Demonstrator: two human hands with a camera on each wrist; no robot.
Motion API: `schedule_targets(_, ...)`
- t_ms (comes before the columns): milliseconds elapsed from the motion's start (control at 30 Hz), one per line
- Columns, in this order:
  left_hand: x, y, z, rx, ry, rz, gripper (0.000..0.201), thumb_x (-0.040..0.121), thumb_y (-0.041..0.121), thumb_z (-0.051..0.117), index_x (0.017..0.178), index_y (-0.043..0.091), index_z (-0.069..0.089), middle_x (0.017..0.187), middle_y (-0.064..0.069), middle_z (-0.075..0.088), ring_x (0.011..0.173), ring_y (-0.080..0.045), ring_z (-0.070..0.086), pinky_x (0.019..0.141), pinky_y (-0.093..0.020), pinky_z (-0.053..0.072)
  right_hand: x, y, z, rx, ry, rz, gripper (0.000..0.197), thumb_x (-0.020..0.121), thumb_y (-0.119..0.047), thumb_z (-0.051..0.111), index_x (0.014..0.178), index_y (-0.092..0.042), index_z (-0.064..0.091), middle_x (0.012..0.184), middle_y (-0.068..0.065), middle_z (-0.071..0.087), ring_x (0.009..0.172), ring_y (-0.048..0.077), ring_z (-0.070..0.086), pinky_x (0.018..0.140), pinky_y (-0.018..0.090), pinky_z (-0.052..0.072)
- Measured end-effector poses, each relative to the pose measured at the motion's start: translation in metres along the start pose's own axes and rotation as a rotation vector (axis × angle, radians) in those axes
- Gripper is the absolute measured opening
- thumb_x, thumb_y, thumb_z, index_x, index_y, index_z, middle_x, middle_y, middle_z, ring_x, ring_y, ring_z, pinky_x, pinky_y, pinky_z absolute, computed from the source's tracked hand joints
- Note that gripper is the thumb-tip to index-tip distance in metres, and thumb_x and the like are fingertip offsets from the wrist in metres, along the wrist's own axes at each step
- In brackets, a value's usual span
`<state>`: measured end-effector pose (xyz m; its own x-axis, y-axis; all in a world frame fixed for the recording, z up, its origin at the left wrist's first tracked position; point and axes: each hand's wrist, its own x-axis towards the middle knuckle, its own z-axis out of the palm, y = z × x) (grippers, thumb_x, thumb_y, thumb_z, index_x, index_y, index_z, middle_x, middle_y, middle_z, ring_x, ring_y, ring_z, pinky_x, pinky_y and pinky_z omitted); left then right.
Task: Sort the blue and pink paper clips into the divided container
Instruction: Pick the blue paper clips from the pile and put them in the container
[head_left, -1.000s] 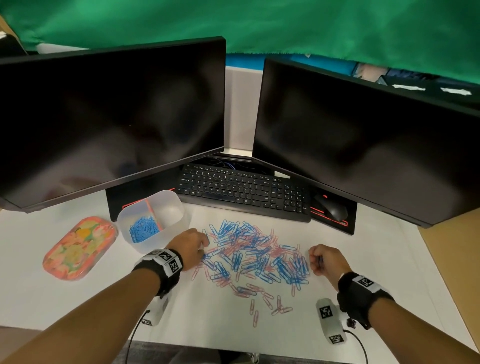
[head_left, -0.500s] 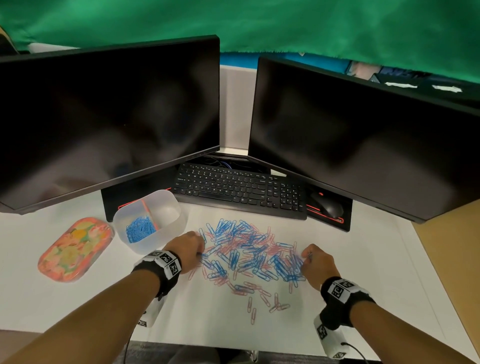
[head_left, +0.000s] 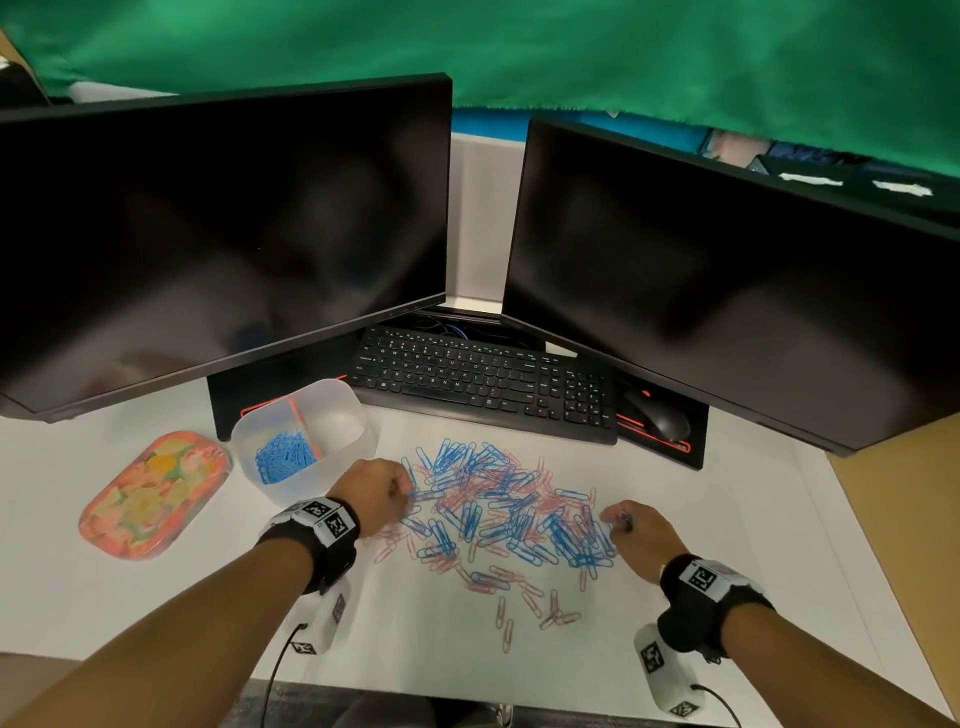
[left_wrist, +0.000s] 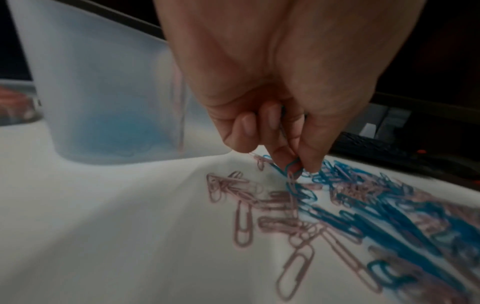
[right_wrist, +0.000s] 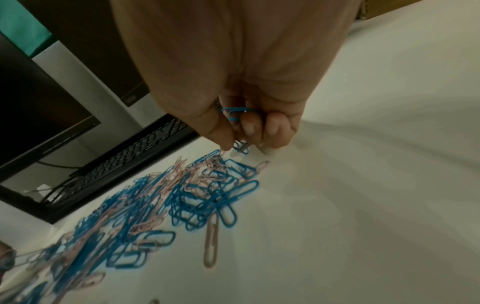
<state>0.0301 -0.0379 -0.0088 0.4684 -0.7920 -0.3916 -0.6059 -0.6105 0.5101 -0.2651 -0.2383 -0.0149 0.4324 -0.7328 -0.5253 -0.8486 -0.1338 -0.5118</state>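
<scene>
Light, springy wire paper clips (head_left: 498, 512), tangle-prone in mixed blue/pink heap on table (head_left: 727, 519) beside divided container (head_left: 358, 415); best pinched singly at loop end, as left hand (head_left: 376, 493) and right hand (head_left: 641, 538) fingers, curled, pinching blue ones w/ fingertips

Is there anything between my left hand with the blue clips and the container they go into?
Nothing visible blocks it. The left hand pinches blue paper clips at the pile's left edge, and the divided container stands right beside it on bare desk. Its blue compartment is open-topped; only the near wall must be cleared.
</scene>
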Motion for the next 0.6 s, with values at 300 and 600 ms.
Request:
schedule_targets(300,-0.001,0.0,-0.007,-0.344,-0.023,-0.029,0.017,0.089,0.01,0.06,0.084,0.025,0.068,0.086,-0.003,0.073,0.082,-0.019,0.066,0.076,-0.027,0.052,-0.002,-0.031,-0.006,0.332,-0.145,0.064,0.03,0.091,-0.002,0.038,0.062,-0.008,0.045,0.059,0.007,0.039,0.048,0.016,0.031,0.048,0.025,0.024)
schedule_targets(600,-0.015,0.01,-0.019,-0.398,0.015,0.044,0.008,0.092,0.026,0.061,0.087,0.024,0.067,0.095,0.007,0.069,0.089,-0.009,0.06,0.078,-0.021,0.044,-0.01,-0.074,0.008,0.46,-0.236,-0.078,0.029,0.097,-0.013,0.039,0.071,-0.007,0.051,0.074,0.016,0.058,0.042,0.012,0.036,0.04,0.02,0.03)
